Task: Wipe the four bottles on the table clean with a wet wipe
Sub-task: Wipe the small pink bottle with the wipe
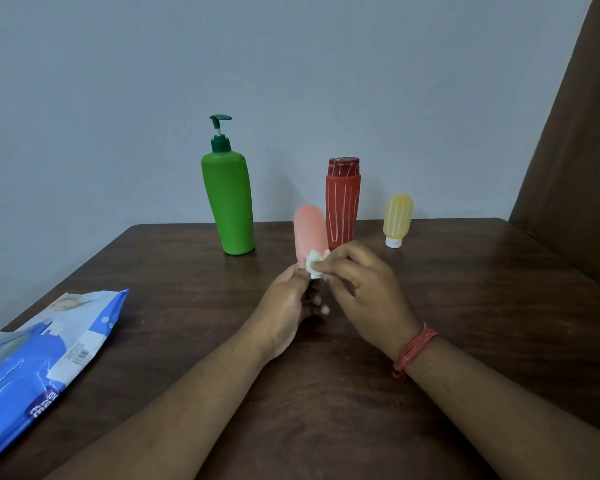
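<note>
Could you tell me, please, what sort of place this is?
Probably a room in a home, though that is a guess: a dark wooden table against a plain grey wall, a brown curtain at the right, and toiletry bottles like the green pump bottle.

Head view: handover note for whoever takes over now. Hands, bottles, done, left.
Left hand: grips the lower end of the pink bottle, held up off the table.
Right hand: pinches the wet wipe against the pink bottle's lower part.
Green pump bottle, red bottle and small yellow bottle stand at the table's far edge, untouched.
Wipe pack lies at left.
Done: wipe is out, pink bottle mid-wipe.
Left: finish pink; whether the other three are already wiped cannot be told.
</note>
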Demonstrator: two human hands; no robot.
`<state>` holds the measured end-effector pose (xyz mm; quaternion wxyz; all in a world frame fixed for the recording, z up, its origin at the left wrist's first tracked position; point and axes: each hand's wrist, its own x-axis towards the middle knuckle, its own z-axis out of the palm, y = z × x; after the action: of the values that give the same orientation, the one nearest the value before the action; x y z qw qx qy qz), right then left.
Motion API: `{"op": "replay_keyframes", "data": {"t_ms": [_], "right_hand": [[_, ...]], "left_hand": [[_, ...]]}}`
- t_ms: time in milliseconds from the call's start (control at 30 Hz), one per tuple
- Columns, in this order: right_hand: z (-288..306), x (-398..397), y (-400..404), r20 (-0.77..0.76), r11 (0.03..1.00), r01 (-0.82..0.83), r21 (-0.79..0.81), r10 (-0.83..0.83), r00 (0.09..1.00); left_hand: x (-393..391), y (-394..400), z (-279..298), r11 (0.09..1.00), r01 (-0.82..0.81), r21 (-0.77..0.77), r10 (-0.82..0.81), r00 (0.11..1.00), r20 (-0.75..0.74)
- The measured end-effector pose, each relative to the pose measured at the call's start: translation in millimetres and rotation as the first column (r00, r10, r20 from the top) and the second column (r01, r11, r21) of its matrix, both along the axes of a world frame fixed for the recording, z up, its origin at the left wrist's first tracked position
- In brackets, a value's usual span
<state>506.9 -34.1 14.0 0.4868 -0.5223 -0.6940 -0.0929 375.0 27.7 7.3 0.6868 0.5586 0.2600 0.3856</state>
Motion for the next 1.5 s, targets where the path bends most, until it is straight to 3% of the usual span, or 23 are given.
{"op": "replay_keyframes", "data": {"t_ms": [133, 233, 467, 733, 867, 900, 1033, 1167, 1300, 1500], "right_hand": [[-2, 1, 1, 0.024, 1.000, -0.009, 0.004, 0.009, 1.000], [-1, 2, 1, -0.082, 0.998, 0.041, 0.047, -0.037, 0.996], [-6, 1, 3, -0.303, 0.997, -0.037, -0.063, 0.017, 0.953], [-7, -2, 3, -0.525, 0.976, -0.129, -0.178, 0.017, 0.851], [-7, 1, 6, -0.697, 0.951, -0.228, -0.210, 0.018, 0.717], [-7, 0, 6, -0.769, 0.942, -0.272, -0.198, 0.023, 0.639], [-2, -7, 6, -0.988, 0.891, -0.454, -0.031, 0.040, 0.147], [2, -11, 4, -0.998, 0.851, -0.523, 0.042, 0.011, -0.064], [4, -14, 4, -0.989, 0.846, -0.529, 0.067, -0.012, -0.144], [5, -4, 5, -0.999, 0.871, -0.492, 0.001, -0.026, -0.047]], "left_hand": [[-1, 3, -2, 1.000, -0.007, 0.026, 0.008, 1.000, -0.022], [0, 3, -3, 1.000, -0.012, 0.011, 0.011, 1.000, 0.019], [-3, 8, -4, 1.000, 0.008, 0.004, -0.008, 0.998, 0.069], [-3, 8, -4, 0.948, -0.207, 0.243, 0.215, 0.976, -0.008], [-3, 10, -5, 0.917, -0.254, 0.308, 0.285, 0.956, -0.062], [-4, 10, -5, 0.910, -0.248, 0.331, 0.292, 0.952, -0.089], [-8, 14, -5, 0.867, -0.218, 0.448, 0.330, 0.925, -0.188], [-9, 15, -4, 0.834, -0.192, 0.517, 0.353, 0.907, -0.231], [-9, 16, -3, 0.762, -0.178, 0.623, 0.410, 0.877, -0.251], [-10, 19, -3, 0.771, -0.198, 0.605, 0.403, 0.887, -0.223]]}}
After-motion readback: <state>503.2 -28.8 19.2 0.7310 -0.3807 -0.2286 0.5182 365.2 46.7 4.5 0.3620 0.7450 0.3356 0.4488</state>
